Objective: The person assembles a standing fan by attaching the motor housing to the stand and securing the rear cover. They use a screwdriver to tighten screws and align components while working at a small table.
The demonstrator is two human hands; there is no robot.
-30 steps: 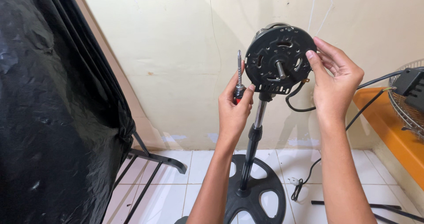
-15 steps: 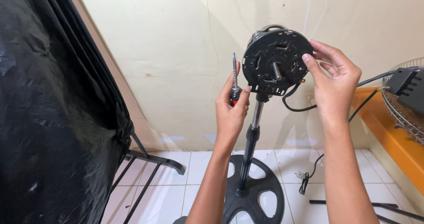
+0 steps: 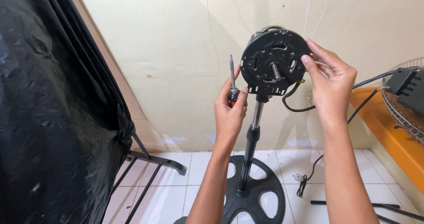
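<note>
A bare black fan motor (image 3: 274, 63) with its shaft exposed sits atop a pole (image 3: 251, 149) rising from a round floor base (image 3: 256, 197); no blades or guard are fitted. The right hand (image 3: 329, 80) pinches the motor's right rim. The left hand (image 3: 229, 109) grips a screwdriver (image 3: 231, 80) upright, just left of it. Black sheeting (image 3: 53, 109) crowds the left; a cord (image 3: 309, 175) trails on the tiled floor (image 3: 203, 162) to the right.
</note>
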